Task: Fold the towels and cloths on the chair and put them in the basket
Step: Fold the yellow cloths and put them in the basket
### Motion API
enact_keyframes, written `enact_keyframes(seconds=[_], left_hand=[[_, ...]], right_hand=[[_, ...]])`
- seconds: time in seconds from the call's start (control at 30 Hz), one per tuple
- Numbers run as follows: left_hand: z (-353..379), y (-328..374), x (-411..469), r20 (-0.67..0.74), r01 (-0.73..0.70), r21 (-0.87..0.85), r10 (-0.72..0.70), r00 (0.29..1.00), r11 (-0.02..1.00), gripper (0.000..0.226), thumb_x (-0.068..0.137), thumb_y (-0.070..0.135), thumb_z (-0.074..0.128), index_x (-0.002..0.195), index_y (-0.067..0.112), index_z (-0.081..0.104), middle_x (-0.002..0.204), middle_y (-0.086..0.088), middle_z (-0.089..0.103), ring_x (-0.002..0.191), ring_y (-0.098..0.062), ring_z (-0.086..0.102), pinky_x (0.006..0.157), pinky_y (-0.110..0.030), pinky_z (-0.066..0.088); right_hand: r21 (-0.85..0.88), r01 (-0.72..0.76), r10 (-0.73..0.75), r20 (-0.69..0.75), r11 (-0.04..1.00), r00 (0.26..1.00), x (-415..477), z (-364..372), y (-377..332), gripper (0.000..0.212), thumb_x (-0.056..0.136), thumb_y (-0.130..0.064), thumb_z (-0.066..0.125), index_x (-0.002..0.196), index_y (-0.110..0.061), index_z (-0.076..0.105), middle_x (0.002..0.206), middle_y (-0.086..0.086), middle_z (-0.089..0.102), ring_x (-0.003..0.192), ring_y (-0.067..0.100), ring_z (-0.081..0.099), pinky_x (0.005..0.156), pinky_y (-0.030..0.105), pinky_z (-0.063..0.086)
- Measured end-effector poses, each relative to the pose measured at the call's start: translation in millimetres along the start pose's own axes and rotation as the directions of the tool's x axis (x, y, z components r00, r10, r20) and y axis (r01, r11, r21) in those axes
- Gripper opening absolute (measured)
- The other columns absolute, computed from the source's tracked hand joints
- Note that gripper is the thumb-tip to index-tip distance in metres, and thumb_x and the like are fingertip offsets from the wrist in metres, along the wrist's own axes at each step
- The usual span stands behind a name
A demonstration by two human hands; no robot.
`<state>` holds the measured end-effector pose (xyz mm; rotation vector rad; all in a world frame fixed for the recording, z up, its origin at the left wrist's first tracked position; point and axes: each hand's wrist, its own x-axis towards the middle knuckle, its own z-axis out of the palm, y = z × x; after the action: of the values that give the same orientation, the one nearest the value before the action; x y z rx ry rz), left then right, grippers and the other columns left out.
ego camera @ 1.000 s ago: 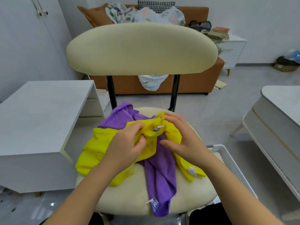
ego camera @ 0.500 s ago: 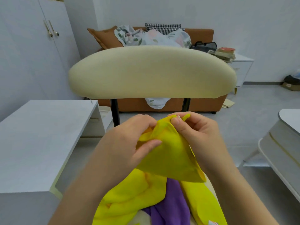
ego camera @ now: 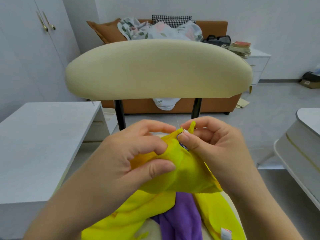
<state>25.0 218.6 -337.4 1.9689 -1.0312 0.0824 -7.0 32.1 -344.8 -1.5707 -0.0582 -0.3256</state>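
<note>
A yellow cloth (ego camera: 181,172) is lifted off the cream chair (ego camera: 155,70) and bunched between both hands. My left hand (ego camera: 131,153) grips its left side, thumb pressed on the fabric. My right hand (ego camera: 213,141) pinches the top corner by a small tag. The rest of the yellow cloth hangs down over a purple cloth (ego camera: 183,215) that lies on the seat. A second yellow piece (ego camera: 220,215) with a white label lies to the right. The basket is out of view.
A white low cabinet (ego camera: 39,146) stands to the left of the chair and a rounded white table (ego camera: 304,144) to the right. Behind the chair is a brown sofa (ego camera: 216,104) piled with floral fabric, and a white nightstand (ego camera: 258,63) with books.
Both hands have lifted the yellow cloth from the seat up toward the backrest. The view has tilted up, so the basket at the chair's right has left the frame.
</note>
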Motion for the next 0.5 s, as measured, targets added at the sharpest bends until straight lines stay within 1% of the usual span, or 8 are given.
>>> enact_keyframes(seconds=[0.07,0.17,0.27,0.33,0.37,0.43,0.47,0.5], left_hand=[[-2,0,0,-0.025,0.002,0.048,-0.001,1.000,0.999,0.024,0.082,0.049,0.057,0.079,0.027,0.067,0.125,0.017,0.055,0.108,-0.011,0.058,0.086,-0.021,0.043],[2,-5,2,-0.004,0.043,0.073,-0.043,0.999,0.996,0.023,0.080,0.052,0.055,0.085,0.032,0.066,0.109,0.017,0.061,0.101,-0.007,0.060,0.081,-0.018,0.045],[6,-8,3,-0.016,0.040,0.058,-0.040,0.999,0.998,0.019,0.080,0.050,0.057,0.090,0.036,0.065,0.094,0.016,0.065,0.090,-0.005,0.062,0.072,-0.014,0.046],[6,-9,4,-0.048,0.041,0.042,-0.039,0.998,0.998,0.020,0.080,0.047,0.058,0.086,0.030,0.066,0.091,0.012,0.064,0.087,-0.008,0.062,0.071,-0.020,0.047],[5,-9,4,-0.068,0.046,0.033,-0.044,0.997,0.998,0.021,0.080,0.047,0.059,0.084,0.028,0.066,0.090,0.010,0.064,0.086,-0.011,0.062,0.071,-0.023,0.047],[4,-10,4,-0.113,0.049,0.031,-0.045,0.993,0.998,0.021,0.079,0.046,0.060,0.081,0.026,0.066,0.091,0.007,0.062,0.086,-0.014,0.062,0.070,-0.028,0.046],[4,-11,4,-0.134,0.044,0.036,-0.039,0.990,0.998,0.022,0.079,0.046,0.061,0.080,0.025,0.066,0.092,0.007,0.061,0.086,-0.015,0.061,0.071,-0.029,0.046],[4,-11,5,-0.150,0.038,0.038,-0.032,0.988,0.999,0.022,0.079,0.046,0.061,0.079,0.024,0.068,0.092,0.006,0.062,0.087,-0.016,0.062,0.072,-0.031,0.046]], right_hand=[[0.016,0.026,-0.025,-0.022,1.000,0.999,0,0,0,0.027,0.061,-0.024,0.072,0.080,-0.007,0.065,0.064,0.008,0.070,0.058,0.008,0.064,0.054,0.019,0.051],[0.041,0.037,-0.036,-0.038,0.998,0.999,-1,3,1,0.026,0.062,-0.026,0.070,0.077,-0.005,0.064,0.066,0.007,0.070,0.058,0.007,0.064,0.054,0.017,0.050],[-0.004,-0.039,0.039,-0.026,0.999,0.999,0,3,4,0.026,0.077,-0.039,0.068,0.078,-0.013,0.070,0.063,-0.002,0.066,0.058,0.004,0.057,0.052,0.015,0.044],[-0.019,-0.101,0.102,0.014,0.995,0.995,3,-4,7,0.033,0.080,-0.051,0.055,0.084,-0.024,0.073,0.068,-0.005,0.065,0.063,0.006,0.056,0.056,0.019,0.045],[-0.026,-0.112,0.113,0.043,0.993,0.993,4,-8,6,0.030,0.079,-0.051,0.050,0.086,-0.031,0.072,0.071,-0.008,0.066,0.065,0.006,0.058,0.058,0.020,0.047],[-0.068,-0.070,0.078,0.120,0.995,0.990,4,-15,4,0.024,0.078,-0.050,0.057,0.093,-0.036,0.069,0.077,-0.009,0.068,0.068,0.004,0.059,0.060,0.019,0.047],[-0.063,-0.043,0.054,0.173,0.997,0.983,4,-17,3,0.025,0.076,-0.048,0.065,0.097,-0.034,0.066,0.079,-0.007,0.068,0.069,0.005,0.059,0.061,0.020,0.047],[-0.043,-0.019,0.028,0.225,0.999,0.974,4,-20,3,0.033,0.073,-0.044,0.074,0.100,-0.029,0.063,0.082,-0.005,0.067,0.071,0.007,0.059,0.062,0.020,0.047]])
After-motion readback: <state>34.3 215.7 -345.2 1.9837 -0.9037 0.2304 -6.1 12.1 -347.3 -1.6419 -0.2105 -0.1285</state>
